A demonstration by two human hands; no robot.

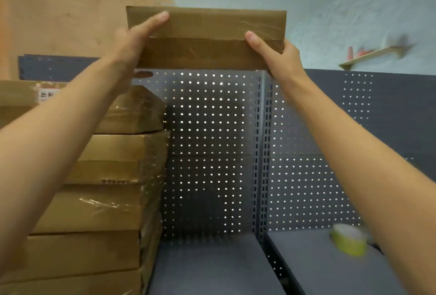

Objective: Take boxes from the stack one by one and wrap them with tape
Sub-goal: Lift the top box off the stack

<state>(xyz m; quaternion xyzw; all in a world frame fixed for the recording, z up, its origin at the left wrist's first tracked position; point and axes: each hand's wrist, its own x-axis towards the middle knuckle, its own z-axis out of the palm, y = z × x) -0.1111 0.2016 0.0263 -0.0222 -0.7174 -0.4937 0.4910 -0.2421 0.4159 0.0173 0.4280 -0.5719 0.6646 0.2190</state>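
While we've got both arms stretched up in front of us, the box (205,37) sits high in the air between our hands, well above the shelf (207,266) and up and to the right of the top of the stack (94,176). It's a flat brown cardboard one with shiny clear tape already across its near face, wrinkled toward the right end.

Our left hand (134,42) has it by the left end, thumb laid straight along the near face pointing up toward the top edge; the rest of the fingers are hidden behind the cardboard. Our right hand (276,56) grips the lower right corner, thumb pressed on the near face, other fingers wrapped round the back where we can't see them.

That stack is on the left, several flat taped boxes piled a bit unevenly, the top one skewed. Behind everything is a grey pegboard panel (212,141). Down at the lower right a roll of tape (349,240) with a yellow-green side sits on the shelf, pretty blurry. A big sheet of cardboard (59,30) leans against the wall at the upper left.
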